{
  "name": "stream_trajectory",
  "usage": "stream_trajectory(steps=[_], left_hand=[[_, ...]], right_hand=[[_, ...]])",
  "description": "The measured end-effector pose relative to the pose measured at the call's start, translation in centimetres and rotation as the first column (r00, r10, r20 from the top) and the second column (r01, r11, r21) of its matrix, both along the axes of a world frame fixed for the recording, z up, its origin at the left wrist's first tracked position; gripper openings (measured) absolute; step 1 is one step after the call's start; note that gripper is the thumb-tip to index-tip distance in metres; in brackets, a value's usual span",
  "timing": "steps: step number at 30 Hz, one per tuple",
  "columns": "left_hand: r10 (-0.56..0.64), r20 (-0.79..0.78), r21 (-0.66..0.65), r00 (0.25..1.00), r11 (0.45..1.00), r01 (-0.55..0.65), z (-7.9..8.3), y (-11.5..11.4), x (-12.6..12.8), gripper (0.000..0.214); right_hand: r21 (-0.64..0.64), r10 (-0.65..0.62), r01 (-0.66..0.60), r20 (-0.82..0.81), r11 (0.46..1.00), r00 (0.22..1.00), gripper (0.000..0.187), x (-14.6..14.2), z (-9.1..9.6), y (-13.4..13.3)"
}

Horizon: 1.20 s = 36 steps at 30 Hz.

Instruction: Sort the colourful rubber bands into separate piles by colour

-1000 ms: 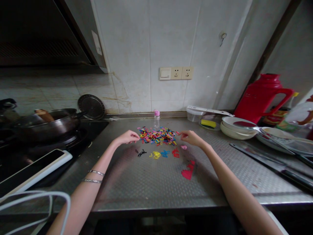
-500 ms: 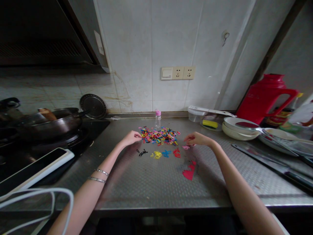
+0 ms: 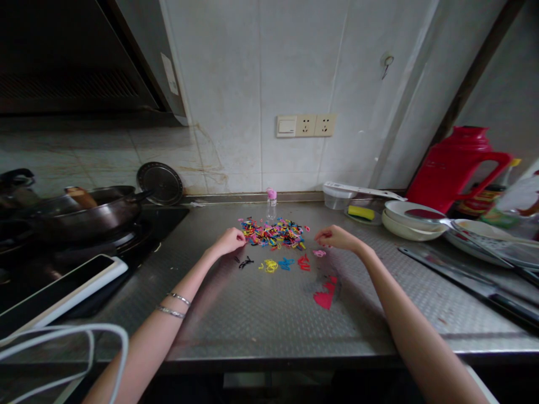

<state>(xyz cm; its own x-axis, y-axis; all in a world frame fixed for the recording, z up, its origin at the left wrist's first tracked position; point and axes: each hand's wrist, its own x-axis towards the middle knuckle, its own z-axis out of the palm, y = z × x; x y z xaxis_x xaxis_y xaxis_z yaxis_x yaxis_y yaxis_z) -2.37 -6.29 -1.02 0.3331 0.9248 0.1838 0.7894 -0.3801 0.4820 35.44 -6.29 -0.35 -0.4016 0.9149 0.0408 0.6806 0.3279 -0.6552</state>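
A mixed pile of small colourful rubber bands [image 3: 275, 233] lies on the metal counter [image 3: 236, 314]. At the pile's left edge is my left hand [image 3: 231, 240], its fingers pinched together; whatever they hold is too small to make out. My right hand [image 3: 336, 238] hovers just right of the pile, fingers loosely bent and apart, with nothing visible in them. Below it sits a little group of pink rubber bands [image 3: 319, 253]. In a row to its left lie red bands [image 3: 304, 262], blue bands [image 3: 286, 264], yellow bands [image 3: 270, 266] and black bands [image 3: 244, 262].
Behind the pile stands a small clear bottle with a pink cap [image 3: 272, 203]. A red patch [image 3: 324, 294] marks the counter in front. Bowls [image 3: 410, 224], a knife [image 3: 455, 280] and a red thermos [image 3: 458, 168] are at right; a pan [image 3: 92, 216] is on the stove at left.
My left hand has moved slightly down and right along the pile's edge. My right hand has shifted slightly up and left, uncovering more of the pink bands.
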Motion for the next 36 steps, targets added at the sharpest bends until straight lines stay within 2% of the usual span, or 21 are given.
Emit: stream_trajectory(steps=[5, 9, 13, 16, 21, 24, 27, 32, 36], left_hand=[[-0.001, 0.067, 0.015, 0.998, 1.000, 0.000, 0.7, -0.5, 1.0, 0.019], [-0.137, 0.148, 0.027, 0.979, 0.991, 0.135, 1.7, -2.0, 4.8, 0.019], [-0.294, 0.085, 0.051, 0.952, 0.955, 0.291, 2.2, -4.1, 9.9, 0.018], [-0.354, -0.006, 0.071, 0.935, 0.933, 0.353, 2.1, -5.1, 13.1, 0.018], [-0.393, -0.094, 0.044, 0.915, 0.916, 0.398, 1.4, -5.5, 15.8, 0.019], [-0.416, -0.051, 0.015, 0.908, 0.909, 0.417, 1.3, -5.4, 15.7, 0.021], [-0.409, 0.043, -0.010, 0.912, 0.912, 0.410, 1.7, -4.6, 14.6, 0.023], [-0.309, 0.210, -0.012, 0.928, 0.948, 0.319, 2.2, -2.2, 11.3, 0.022], [-0.196, 0.308, 0.000, 0.931, 0.979, 0.206, 1.7, -0.2, 8.3, 0.019]], right_hand=[[0.095, -0.060, 0.056, 0.039, 0.994, 0.997, 0.029, -0.2, 0.3, -0.2], [0.168, -0.078, 0.069, 0.046, 0.983, 0.996, 0.031, -0.7, 0.4, -0.3], [0.239, -0.097, 0.075, 0.081, 0.968, 0.992, 0.030, -1.6, 0.3, -0.5], [0.264, -0.090, 0.059, 0.106, 0.963, 0.990, 0.031, -2.1, -0.2, -0.4], [0.224, -0.032, 0.010, 0.097, 0.974, 0.995, 0.033, -2.7, -1.0, -0.2], [0.202, -0.006, -0.010, 0.079, 0.979, 0.997, 0.032, -3.3, -1.0, -0.5], [0.192, 0.031, -0.042, 0.059, 0.980, 0.998, 0.031, -4.0, -0.8, -0.9], [0.183, 0.025, -0.041, 0.089, 0.982, 0.996, 0.034, -4.6, -0.9, -1.1], [0.226, 0.016, -0.031, 0.070, 0.974, 0.997, 0.034, -4.5, -1.2, -0.9]])
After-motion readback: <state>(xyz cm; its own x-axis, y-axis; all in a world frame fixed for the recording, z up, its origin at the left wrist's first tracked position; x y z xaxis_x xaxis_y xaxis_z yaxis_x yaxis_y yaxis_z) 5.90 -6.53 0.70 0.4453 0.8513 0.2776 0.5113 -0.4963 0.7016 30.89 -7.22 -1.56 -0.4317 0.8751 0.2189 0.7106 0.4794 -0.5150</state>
